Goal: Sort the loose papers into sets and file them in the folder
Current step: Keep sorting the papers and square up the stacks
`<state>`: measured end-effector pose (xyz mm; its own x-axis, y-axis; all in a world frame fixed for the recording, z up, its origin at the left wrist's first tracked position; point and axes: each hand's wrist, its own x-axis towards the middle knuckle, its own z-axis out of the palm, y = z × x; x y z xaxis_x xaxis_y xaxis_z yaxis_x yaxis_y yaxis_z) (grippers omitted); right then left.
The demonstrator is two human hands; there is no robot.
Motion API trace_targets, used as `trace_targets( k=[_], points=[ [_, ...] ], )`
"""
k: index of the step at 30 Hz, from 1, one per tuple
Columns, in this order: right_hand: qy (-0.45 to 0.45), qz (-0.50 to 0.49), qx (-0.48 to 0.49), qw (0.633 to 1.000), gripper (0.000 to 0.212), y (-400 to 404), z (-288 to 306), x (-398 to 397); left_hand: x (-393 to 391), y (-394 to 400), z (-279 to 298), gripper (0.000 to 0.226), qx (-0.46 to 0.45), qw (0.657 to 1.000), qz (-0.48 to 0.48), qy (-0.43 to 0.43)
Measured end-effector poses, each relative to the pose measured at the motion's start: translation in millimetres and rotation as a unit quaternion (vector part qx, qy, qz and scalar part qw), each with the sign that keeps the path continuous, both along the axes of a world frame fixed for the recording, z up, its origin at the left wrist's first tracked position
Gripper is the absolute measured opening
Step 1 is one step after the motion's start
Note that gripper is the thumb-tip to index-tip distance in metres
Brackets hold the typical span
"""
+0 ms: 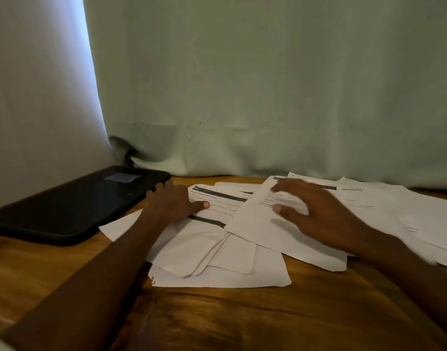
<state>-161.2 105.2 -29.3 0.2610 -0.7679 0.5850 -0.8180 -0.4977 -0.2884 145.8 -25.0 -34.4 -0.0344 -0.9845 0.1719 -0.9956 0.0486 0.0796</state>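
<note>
i see the loose papers (255, 231) fanned across the wooden table (217, 320) from centre out to 3 o'clock, overlapping at odd angles. my left hand (174, 201) lies flat on the sheet at 10 o'clock of the pile, fingers spread, fingertips reaching the near corner of the black folder (73, 206), which lies closed at 9 o'clock. my right hand (316, 211) is blurred, fingers splayed over the top sheet; i cannot tell if it touches the paper.

the risk i judge highest: a sweep by that right hand drags several overlapped sheets together and mixes sets, or creases the sheet with the folded corner at 6 o'clock. sheets at 3 o'clock run out of view, so i can't tell how near the table edge they lie.

the curtain (268, 97) hangs down to the far edge at 12 o'clock, blocking that way. bare wood toward 6 and 7 o'clock looks like the best room for stacking.
</note>
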Motion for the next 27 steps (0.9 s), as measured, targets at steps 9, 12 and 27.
trace_targets(
  k=[9,12,27],
  points=[
    [0.087,-0.014,0.122,0.989,0.042,-8.0,-5.4,-12.8,-15.4,10.6,9.1,0.060,0.061,0.982,-0.171,0.057],
    [0.055,-0.023,0.127,0.990,0.028,-9.2,-4.9,-24.5,-17.0,7.2,4.9,0.042,0.058,0.983,-0.165,0.058],
    [0.136,0.003,0.149,0.979,0.044,-6.9,-11.9,12.5,-27.1,19.9,10.7,0.067,0.035,0.964,-0.262,0.025]
  ],
)
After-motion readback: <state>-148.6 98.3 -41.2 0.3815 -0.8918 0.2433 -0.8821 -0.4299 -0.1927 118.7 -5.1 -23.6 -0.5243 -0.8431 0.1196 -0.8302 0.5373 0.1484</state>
